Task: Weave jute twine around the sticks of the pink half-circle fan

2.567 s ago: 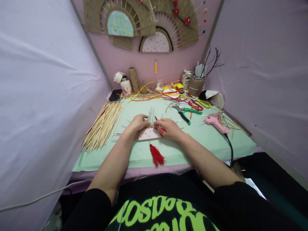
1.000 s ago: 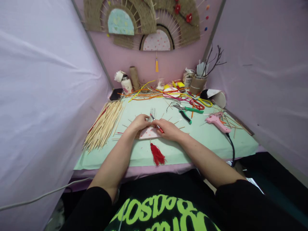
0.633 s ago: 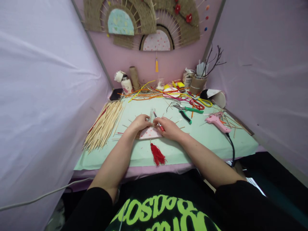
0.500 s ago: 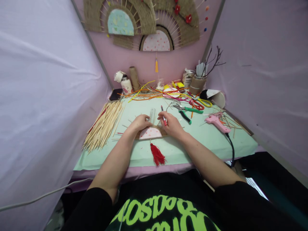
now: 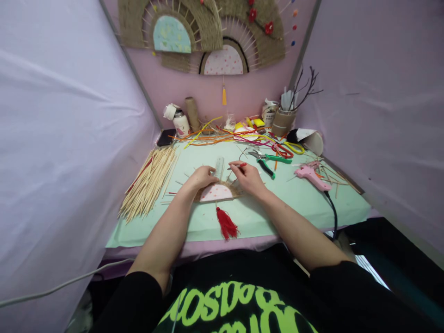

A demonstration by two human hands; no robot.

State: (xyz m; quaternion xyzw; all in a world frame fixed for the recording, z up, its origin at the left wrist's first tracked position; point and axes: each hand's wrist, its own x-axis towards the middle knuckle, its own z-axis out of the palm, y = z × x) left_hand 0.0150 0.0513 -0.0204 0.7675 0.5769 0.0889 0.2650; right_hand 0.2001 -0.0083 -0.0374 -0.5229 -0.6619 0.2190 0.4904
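A small half-round fan piece [image 5: 215,192] with pink dotted paper, a woven brown rim and thin sticks fanning out lies on the mint mat [image 5: 298,203]. A red tassel [image 5: 226,224] hangs from its near edge. My left hand [image 5: 200,177] rests curled on the piece's left side and touches a clear ruler [image 5: 219,168] lying across it. My right hand [image 5: 249,178] is just right of the ruler, its fingers pinched on a red pen [image 5: 238,165] held nearly level.
A heap of bamboo skewers [image 5: 149,181] lies at the left. Green-handled pliers [image 5: 269,161] and a pink glue gun [image 5: 310,178] with a black cord sit at the right. Coloured strips, a bottle [image 5: 181,122] and cups [image 5: 281,122] crowd the back edge. Woven fans [image 5: 208,32] hang on the wall.
My right hand lifted off the fan piece and drew back to the right; the pen swung from pointing down at the piece to nearly level. My left hand stayed put.
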